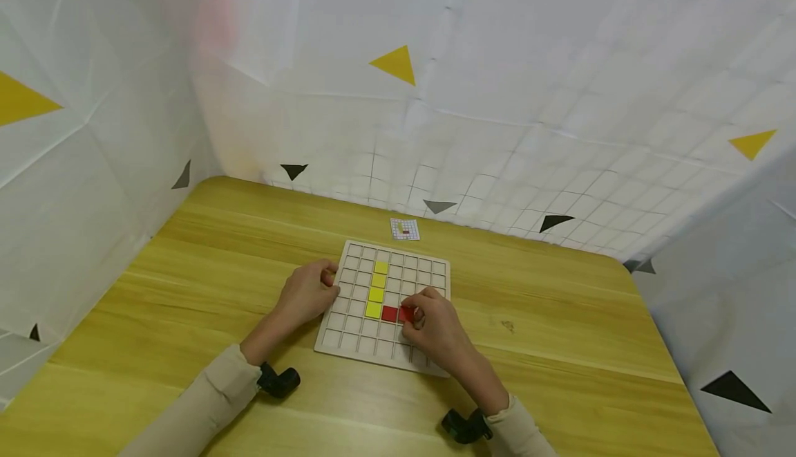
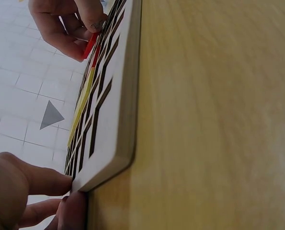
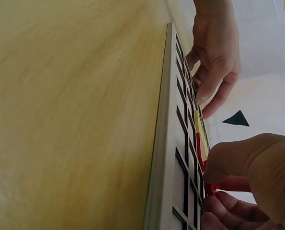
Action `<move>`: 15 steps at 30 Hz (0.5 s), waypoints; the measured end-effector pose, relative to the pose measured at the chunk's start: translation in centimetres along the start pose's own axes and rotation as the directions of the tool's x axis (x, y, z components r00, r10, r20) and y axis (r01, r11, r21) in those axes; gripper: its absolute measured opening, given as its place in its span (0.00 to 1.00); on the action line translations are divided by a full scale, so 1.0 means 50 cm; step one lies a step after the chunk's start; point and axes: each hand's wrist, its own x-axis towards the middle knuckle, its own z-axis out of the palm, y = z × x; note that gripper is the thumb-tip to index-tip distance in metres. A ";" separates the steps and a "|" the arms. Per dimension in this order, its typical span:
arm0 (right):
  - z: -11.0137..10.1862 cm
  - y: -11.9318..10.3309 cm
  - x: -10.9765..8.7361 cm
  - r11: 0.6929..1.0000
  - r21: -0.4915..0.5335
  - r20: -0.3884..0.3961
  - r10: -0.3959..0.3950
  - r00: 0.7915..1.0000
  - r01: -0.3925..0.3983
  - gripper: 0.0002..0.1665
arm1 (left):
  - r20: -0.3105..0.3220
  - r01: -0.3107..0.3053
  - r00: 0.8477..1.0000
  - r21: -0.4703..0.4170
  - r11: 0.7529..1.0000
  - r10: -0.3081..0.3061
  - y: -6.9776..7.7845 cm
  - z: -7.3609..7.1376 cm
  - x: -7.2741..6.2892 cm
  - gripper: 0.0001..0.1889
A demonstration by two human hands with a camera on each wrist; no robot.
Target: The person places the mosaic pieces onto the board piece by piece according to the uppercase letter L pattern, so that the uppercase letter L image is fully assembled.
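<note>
A pale wooden grid board (image 1: 347, 323) lies on the table. A column of several yellow square tiles (image 1: 376, 294) fills part of it, and one red tile (image 1: 389, 314) sits right of the lowest yellow one. My right hand (image 1: 438, 325) pinches a second red tile (image 2: 90, 46) between thumb and fingers, tilted, over the cell right of the first red tile. On the board's left side, my left hand (image 1: 303, 292) holds the edge, thumb and fingertips against it. The cells under my right hand are partly hidden.
A small printed card (image 1: 405, 229) with a coloured grid pattern lies beyond the board's far edge. The wooden table (image 1: 547, 319) runs back to white wall sheets (image 1: 497, 97) with yellow, black and grey triangles. Black wrist devices (image 1: 278, 381) are on both forearms.
</note>
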 end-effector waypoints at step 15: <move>-0.003 0.004 -0.010 0.999 -0.016 0.000 0.035 0.999 -0.035 0.16 | 0.011 -0.001 1.000 -0.011 1.000 0.001 -0.004 0.002 -0.001 0.19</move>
